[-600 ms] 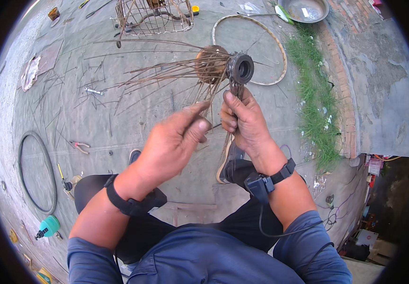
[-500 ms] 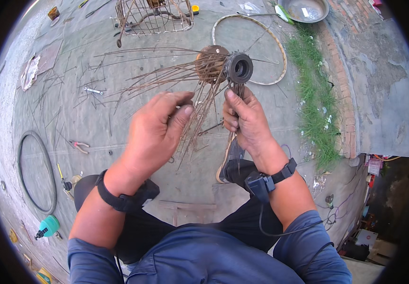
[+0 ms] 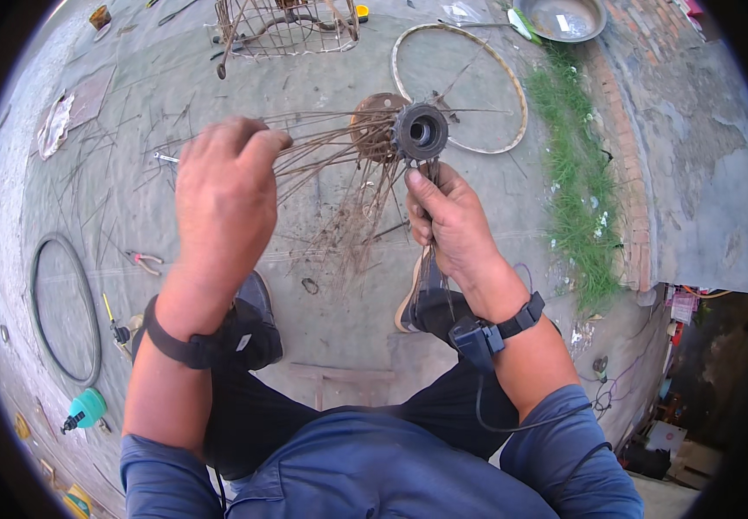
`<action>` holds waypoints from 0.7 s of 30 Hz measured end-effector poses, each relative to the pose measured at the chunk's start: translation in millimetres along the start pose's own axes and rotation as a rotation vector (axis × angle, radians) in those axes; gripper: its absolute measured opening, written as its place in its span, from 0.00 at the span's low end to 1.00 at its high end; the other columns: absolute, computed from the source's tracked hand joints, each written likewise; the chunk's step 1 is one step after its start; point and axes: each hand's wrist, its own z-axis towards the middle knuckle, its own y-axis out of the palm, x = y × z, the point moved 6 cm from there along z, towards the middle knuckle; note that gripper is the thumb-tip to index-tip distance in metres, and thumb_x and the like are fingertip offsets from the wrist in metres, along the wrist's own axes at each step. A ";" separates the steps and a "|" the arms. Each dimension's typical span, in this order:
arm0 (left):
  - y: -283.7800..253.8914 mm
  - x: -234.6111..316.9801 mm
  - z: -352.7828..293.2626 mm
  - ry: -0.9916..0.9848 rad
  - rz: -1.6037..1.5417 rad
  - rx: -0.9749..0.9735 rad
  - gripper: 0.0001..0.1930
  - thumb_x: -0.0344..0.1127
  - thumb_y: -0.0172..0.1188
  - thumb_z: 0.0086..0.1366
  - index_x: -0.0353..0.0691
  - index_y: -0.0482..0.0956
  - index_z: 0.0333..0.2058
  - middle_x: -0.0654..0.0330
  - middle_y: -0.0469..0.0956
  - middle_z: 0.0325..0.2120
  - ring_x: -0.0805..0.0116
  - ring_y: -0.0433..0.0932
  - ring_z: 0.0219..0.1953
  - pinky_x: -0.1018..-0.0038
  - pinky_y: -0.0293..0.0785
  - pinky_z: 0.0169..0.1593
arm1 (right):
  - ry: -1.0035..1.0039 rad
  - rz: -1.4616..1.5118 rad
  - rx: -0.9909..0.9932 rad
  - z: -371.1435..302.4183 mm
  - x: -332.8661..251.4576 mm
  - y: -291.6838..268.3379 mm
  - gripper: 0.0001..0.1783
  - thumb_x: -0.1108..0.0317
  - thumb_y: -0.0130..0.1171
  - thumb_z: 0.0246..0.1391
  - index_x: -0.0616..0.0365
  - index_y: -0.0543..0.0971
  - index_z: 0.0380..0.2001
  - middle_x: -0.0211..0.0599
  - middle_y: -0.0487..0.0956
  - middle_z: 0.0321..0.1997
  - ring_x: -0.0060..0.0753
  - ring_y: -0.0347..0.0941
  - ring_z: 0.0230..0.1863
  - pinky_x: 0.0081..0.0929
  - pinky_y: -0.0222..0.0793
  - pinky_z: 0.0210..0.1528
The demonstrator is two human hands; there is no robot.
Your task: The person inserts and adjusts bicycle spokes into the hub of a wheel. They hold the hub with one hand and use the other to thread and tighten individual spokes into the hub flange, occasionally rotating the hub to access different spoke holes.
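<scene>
A rusty wheel hub [image 3: 380, 128] with a dark toothed sprocket [image 3: 420, 131] is held up in front of me. Many thin brown spokes [image 3: 326, 143] fan out from it to the left, and others dangle below. My right hand [image 3: 447, 212] grips a bundle of spokes just under the sprocket, thumb pressed on them. My left hand [image 3: 229, 177] is at the outer part of the left-pointing spokes, its fingers curled in around them. The back of that hand hides most of its grip.
A bare rim [image 3: 523, 104] lies beyond the hub, near a wire basket [image 3: 292, 35] and a metal basin [image 3: 564, 22]. Loose spokes, pliers [image 3: 145, 261], a wrench [image 3: 165, 157], a black tyre [image 3: 37, 294] and a teal bottle [image 3: 87, 408] lie leftward. Grass [image 3: 568, 164] borders the right.
My left hand has moved left and away from me along the spokes. The hub has turned slightly and shifted a little left, and the dangling spokes are blurred. My right hand keeps its grip.
</scene>
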 end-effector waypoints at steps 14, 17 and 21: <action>30.6 28.2 -20.2 0.076 -0.102 -0.068 0.16 0.24 0.63 0.58 0.39 0.86 0.47 0.57 0.83 0.47 0.54 0.82 0.51 0.60 0.79 0.54 | 0.038 0.042 0.021 1.3 5.5 -0.2 0.15 0.51 0.65 0.72 0.48 0.75 0.42 0.21 0.69 0.28 0.14 0.60 0.21 0.19 0.55 0.22; 35.0 19.4 -20.2 0.074 -0.048 -0.084 0.17 0.24 0.63 0.60 0.38 0.86 0.49 0.56 0.83 0.49 0.54 0.81 0.53 0.60 0.79 0.55 | 0.058 0.065 0.026 0.0 4.9 0.8 0.14 0.52 0.64 0.72 0.48 0.75 0.42 0.21 0.69 0.29 0.14 0.59 0.21 0.19 0.54 0.22; 34.1 22.3 -19.6 0.061 -0.047 -0.103 0.16 0.25 0.63 0.61 0.38 0.85 0.48 0.56 0.83 0.47 0.54 0.82 0.50 0.60 0.79 0.54 | 0.065 0.052 0.037 -1.6 3.5 0.7 0.15 0.53 0.65 0.72 0.50 0.74 0.41 0.22 0.69 0.28 0.15 0.60 0.20 0.20 0.54 0.21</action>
